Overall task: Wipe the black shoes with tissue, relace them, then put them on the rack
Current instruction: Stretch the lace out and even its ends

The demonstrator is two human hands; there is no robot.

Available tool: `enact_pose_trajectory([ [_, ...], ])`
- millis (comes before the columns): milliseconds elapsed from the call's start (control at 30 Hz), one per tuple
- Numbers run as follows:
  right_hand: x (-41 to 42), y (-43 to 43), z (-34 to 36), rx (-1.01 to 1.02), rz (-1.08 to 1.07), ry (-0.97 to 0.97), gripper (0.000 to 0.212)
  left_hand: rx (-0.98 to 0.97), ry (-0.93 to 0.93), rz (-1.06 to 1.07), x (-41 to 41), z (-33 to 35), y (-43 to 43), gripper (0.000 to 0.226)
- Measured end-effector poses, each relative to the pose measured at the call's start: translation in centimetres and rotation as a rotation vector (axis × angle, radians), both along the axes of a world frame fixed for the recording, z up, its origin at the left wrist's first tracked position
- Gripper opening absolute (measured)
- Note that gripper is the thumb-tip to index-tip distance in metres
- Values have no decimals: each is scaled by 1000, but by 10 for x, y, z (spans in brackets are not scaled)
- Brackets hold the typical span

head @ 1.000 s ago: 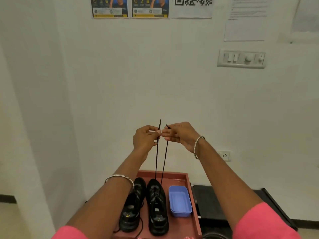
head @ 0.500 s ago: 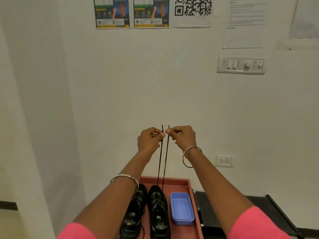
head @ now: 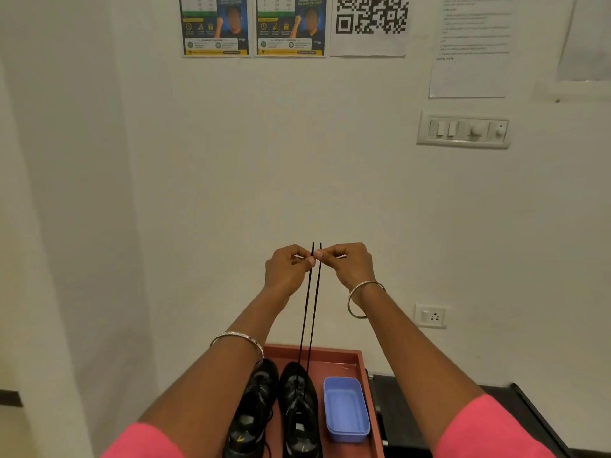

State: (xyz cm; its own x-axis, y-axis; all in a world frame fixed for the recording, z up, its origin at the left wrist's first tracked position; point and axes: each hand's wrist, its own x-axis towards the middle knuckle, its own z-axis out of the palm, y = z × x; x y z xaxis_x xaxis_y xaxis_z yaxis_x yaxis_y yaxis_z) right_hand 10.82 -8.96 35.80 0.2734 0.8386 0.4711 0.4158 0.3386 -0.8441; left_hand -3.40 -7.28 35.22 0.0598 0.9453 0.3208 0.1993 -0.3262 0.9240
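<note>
Two black shoes stand side by side on a red tray [head: 344,353] at the bottom centre. The left shoe [head: 251,414] is partly hidden by my left forearm. From the right shoe [head: 299,408] a black lace [head: 309,312] rises in two taut strands. My left hand [head: 287,269] pinches the left strand near its tip. My right hand [head: 347,264] pinches the right strand at the same height. The two tips stand side by side, level, just above my fingers. Both hands are raised well above the shoes, close together.
A blue plastic tub [head: 345,404] lies on the tray right of the shoes. A black rack [head: 413,421] stands to the tray's right. Behind is a white wall with a switch panel [head: 463,129], a socket [head: 429,315] and posters [head: 253,26].
The two lace tips have come level and parallel, and my hands have drawn closer. The camera has tilted upward, so the shoes sit lower in view.
</note>
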Motion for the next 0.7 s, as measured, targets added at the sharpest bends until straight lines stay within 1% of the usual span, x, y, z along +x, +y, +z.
enact_pose_trajectory([
  [100, 4, 1, -7, -46, 79, 153, 12, -75, -88, -128, -7, -2, 3, 12],
  [233, 4, -2, -16, -173, 260, 450, 18, -240, -288, -386, -15, -8, 2, 19],
  [300, 2, -3, -19, -227, 348, 608, 21, -342, -390, -456, -16, -11, 2, 24],
  [367, 1, -3, -21, -261, 401, 692, 21, -431, -461, -494, -15, -13, 3, 27],
  [433, 2, -3, -22, -277, 436, 712, 21, -489, -487, -502, -15, -13, 4, 24],
  [500, 4, -3, -22, -277, 458, 694, 27, -506, -480, -497, -15, -12, 5, 19],
  [567, 6, -3, -20, -272, 457, 651, 32, -495, -454, -493, -15, -11, 8, 15],
  [633, 9, -2, -17, -263, 447, 600, 29, -466, -424, -466, -14, -10, 9, 15],
  [700, 10, -2, -16, -244, 445, 538, 26, -416, -395, -388, -13, -8, 8, 14],
])
